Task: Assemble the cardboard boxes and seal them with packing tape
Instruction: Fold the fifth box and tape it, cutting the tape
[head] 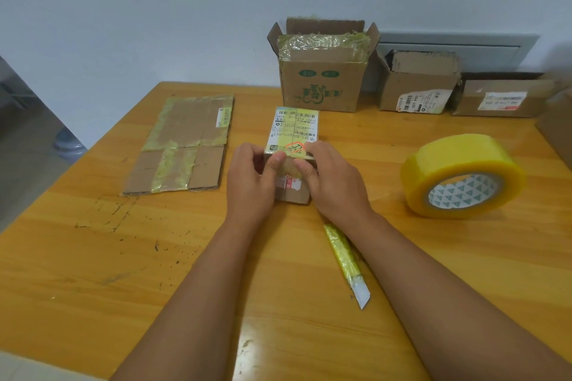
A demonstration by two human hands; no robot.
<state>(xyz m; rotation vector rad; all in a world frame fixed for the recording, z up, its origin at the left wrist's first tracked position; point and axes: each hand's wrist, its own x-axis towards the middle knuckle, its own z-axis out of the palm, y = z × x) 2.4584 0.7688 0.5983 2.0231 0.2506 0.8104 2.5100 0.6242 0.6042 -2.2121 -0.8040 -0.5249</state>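
Flanking small box (292, 136), flattened cardboard (185, 145), tape roll (462, 175)

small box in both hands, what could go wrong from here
1. The utility knife lies with its blade out right beside the right forearm; pulling the arm back could brush it.
2. Both hands, left hand and right hand, pinch the small box at its near end; pressing unevenly may wrinkle the tape there.
3. The tape roll stands on edge to the right and might roll if bumped.
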